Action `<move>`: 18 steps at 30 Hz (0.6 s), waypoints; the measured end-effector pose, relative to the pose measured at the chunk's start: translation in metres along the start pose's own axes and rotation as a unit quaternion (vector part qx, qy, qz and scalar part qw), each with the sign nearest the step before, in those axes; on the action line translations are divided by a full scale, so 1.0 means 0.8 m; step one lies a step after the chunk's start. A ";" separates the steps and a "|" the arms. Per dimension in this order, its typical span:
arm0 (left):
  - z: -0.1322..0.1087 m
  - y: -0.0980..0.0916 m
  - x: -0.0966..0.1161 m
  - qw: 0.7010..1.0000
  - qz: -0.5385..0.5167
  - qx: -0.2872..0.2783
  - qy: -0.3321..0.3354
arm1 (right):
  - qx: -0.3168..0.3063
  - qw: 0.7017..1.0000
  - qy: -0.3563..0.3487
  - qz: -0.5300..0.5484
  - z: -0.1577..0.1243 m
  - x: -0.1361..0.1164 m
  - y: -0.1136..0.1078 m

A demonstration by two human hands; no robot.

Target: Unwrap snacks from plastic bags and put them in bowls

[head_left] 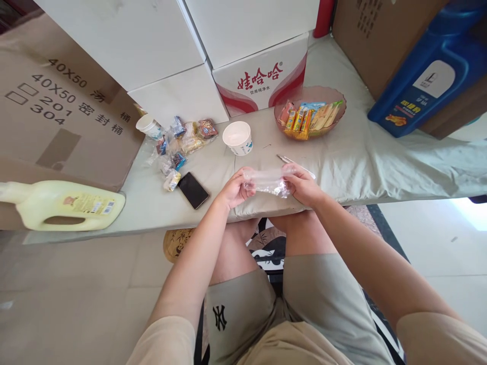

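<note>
A clear plastic bag (267, 178) is stretched between my two hands, just above the near edge of the covered bench. My left hand (238, 190) pinches its left end, and my right hand (302, 183) grips the right end. Behind my right hand lies a pen-like silver stick (282, 158), partly hidden by the fingers. Beyond the bag stands an open white paper cup (237, 139). A pink glass bowl (340, 120) farther right holds several wrapped snacks (302, 119). Left of my left hand rests a dark phone (194, 190).
Several small wrapped packets (190, 139) are heaped at the left, near another paper cup (149, 125). A yellow jug (72, 205) lies on its side by a cardboard box (64, 101). White cartons (262, 81) back the bench. A blue bottle (426, 76) stands at right.
</note>
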State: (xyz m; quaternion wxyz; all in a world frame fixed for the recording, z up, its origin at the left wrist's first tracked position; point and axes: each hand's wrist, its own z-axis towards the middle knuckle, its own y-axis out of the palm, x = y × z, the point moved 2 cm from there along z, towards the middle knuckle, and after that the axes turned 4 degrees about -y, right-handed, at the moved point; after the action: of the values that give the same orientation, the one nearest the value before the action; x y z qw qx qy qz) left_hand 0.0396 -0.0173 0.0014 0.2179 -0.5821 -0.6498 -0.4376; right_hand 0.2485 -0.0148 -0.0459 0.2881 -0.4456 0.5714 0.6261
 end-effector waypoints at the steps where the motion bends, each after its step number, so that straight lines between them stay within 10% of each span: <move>1: 0.000 0.000 0.000 1.000 -0.010 -0.021 -0.006 | -0.012 1.000 0.007 0.025 0.000 -0.002 -0.001; 9: 0.019 -0.005 0.002 0.970 0.218 0.026 0.105 | -0.016 0.999 0.001 -0.046 0.005 0.002 0.002; 15: 0.015 -0.002 0.014 0.846 0.374 0.265 0.271 | 0.053 0.995 -0.026 -0.085 0.003 0.008 0.002; 18: 0.012 0.024 0.005 0.844 0.403 0.206 0.289 | 0.049 0.989 -0.048 -0.127 0.001 0.007 -0.001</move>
State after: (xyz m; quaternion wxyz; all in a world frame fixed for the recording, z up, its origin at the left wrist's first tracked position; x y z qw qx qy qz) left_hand 0.0591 -0.0085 0.0059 0.6680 -0.5811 -0.3409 -0.3160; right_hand 0.2470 -0.0147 -0.0513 0.4143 -0.4694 0.5256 0.5760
